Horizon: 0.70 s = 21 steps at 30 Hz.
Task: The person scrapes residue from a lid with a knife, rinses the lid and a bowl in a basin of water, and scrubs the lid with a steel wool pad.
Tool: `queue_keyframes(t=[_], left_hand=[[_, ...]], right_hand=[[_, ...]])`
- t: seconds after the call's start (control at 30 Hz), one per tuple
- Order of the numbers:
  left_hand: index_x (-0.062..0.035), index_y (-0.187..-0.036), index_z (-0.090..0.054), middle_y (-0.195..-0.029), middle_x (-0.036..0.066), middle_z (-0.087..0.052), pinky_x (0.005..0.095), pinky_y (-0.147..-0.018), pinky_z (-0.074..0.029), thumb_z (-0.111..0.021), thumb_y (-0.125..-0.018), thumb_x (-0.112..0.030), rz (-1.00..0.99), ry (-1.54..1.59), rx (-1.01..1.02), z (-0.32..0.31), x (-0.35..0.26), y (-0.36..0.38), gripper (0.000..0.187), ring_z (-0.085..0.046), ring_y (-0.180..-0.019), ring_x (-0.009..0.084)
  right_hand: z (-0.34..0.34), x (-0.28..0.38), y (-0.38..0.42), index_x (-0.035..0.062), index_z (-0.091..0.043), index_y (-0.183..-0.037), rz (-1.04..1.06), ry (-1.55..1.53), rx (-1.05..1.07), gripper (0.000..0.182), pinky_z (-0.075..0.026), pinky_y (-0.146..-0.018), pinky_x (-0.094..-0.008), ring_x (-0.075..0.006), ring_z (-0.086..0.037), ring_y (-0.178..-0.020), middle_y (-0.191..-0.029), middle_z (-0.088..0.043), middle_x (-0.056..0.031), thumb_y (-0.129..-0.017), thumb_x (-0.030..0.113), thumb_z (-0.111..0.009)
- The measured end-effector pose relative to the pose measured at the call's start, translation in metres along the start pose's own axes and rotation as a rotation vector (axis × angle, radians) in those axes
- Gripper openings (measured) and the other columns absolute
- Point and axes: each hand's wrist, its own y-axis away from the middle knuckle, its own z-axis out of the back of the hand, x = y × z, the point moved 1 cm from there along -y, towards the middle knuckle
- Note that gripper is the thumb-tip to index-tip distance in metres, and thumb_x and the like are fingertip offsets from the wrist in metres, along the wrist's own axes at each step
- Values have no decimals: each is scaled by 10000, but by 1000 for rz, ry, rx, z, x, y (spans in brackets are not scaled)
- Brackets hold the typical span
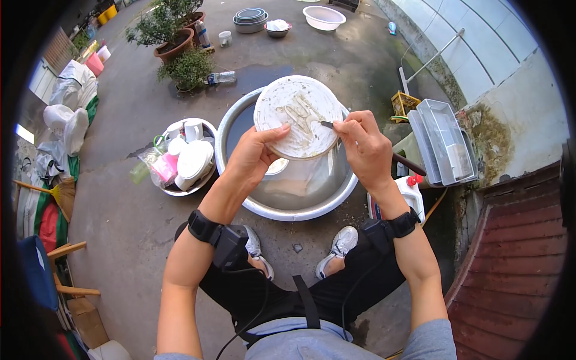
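My left hand (255, 153) grips a white round disc (293, 99) by its lower left edge, thumb on top. Brownish streaks and residue mark the disc's face. In a closed pinch, my right hand (367, 147) holds a thin tool (327, 125), its dark tip touching the disc's right side. A brown handle (410, 164) shows past that hand, in line with the tip. Beneath both hands stands a wide metal basin (282, 213) of cloudy water. A pale round thing in the basin is partly hidden by the disc and my left hand.
Left of the basin, a bowl (180, 192) holds white dishes and plastic packs. At the right are a white jug (411, 195) with a red cap and clear plastic bins (441, 144). Potted plants (174, 49) and more basins (324, 17) stand farther back.
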Motion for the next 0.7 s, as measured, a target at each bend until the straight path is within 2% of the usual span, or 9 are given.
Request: queue_keyframes(t=[0.13,0.2,0.3,0.53,0.6,0.7], left_hand=[[19,-1213,-534,-1113,115,-654,281,-865,-539,-658,-855,-108,14,4,21,2,3,-2,400,-660,-975,163],[19,-1214,-534,-1111,115,-654,282,-866,-538,-660,-853,-108,19,-4,15,2,2,-2,403,-660,-974,163],[19,-1213,-534,-1105,115,-656,282,-865,-537,-663,-848,-107,18,-10,9,0,1,-1,407,-661,-973,164],[25,-1205,-538,-1100,121,-658,284,-867,-538,-666,-840,-98,45,-18,18,3,2,-2,406,-664,-970,170],[28,-1203,-538,-1100,123,-657,286,-867,-539,-664,-840,-97,41,-23,16,4,2,-2,404,-664,-969,171],[34,-1201,-537,-1101,129,-656,288,-865,-540,-662,-840,-95,45,-30,31,3,1,-2,404,-665,-968,174]], right_hand=[[-1,7,-1,93,-652,-882,39,-71,45,121,-485,-543,-321,-210,-622,-650,-872,-588,-38,-791,30,-700],[-4,2,0,123,-662,-854,13,-15,-8,109,-486,-518,-316,-200,-635,-630,-866,-599,-9,-777,54,-696],[-3,5,-2,125,-661,-851,73,-98,43,100,-487,-515,-321,-203,-633,-624,-867,-602,-8,-783,57,-689],[0,4,-1,124,-656,-840,6,-59,42,94,-496,-522,-324,-201,-640,-633,-867,-603,-5,-786,52,-682],[-1,2,-1,123,-652,-836,70,-154,112,93,-498,-523,-325,-200,-643,-639,-865,-604,-6,-782,56,-687],[1,1,-3,119,-647,-824,53,-110,69,88,-500,-525,-326,-197,-646,-643,-866,-603,-7,-777,60,-692]])
